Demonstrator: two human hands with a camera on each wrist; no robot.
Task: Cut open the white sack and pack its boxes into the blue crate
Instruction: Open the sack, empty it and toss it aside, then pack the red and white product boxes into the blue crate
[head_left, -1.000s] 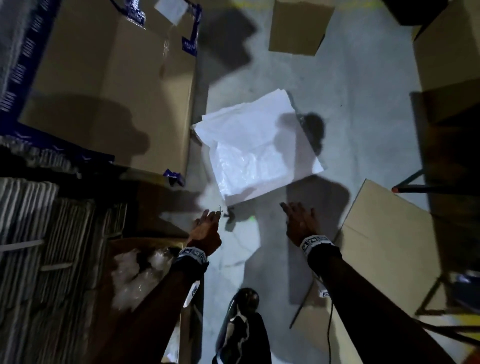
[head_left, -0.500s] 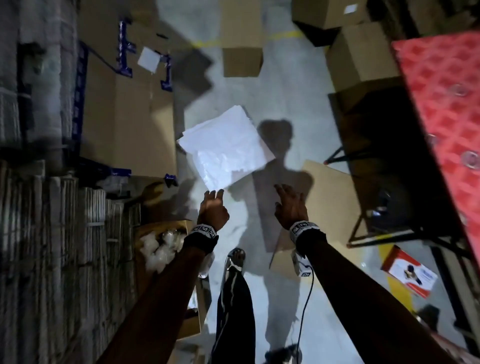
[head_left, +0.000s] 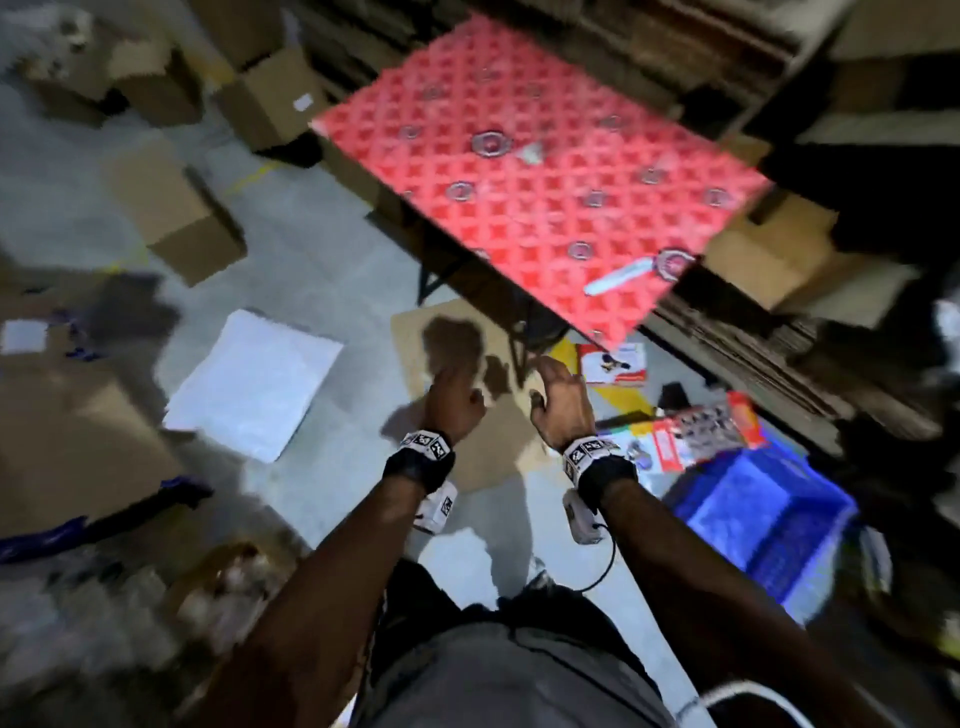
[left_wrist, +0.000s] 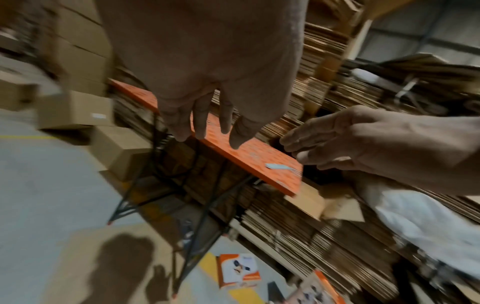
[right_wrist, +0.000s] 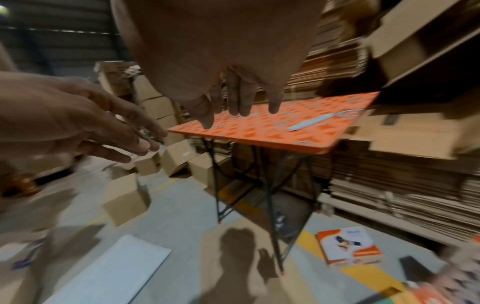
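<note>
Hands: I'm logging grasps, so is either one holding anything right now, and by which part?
Nothing is held. The left hand and right hand hang in the air with loosely extended fingers.

Both forearms are bare. The left wrist (head_left: 422, 457) carries a black band topped with white tags printed with black square markers; a small white camera unit (head_left: 436, 512) with another marker hangs beneath it. The right wrist (head_left: 597, 462) wears a matching band and unit (head_left: 582, 525), with a thin black cable (head_left: 605, 566) looping from it. Grey shorts (head_left: 519, 675) are worn.
</note>
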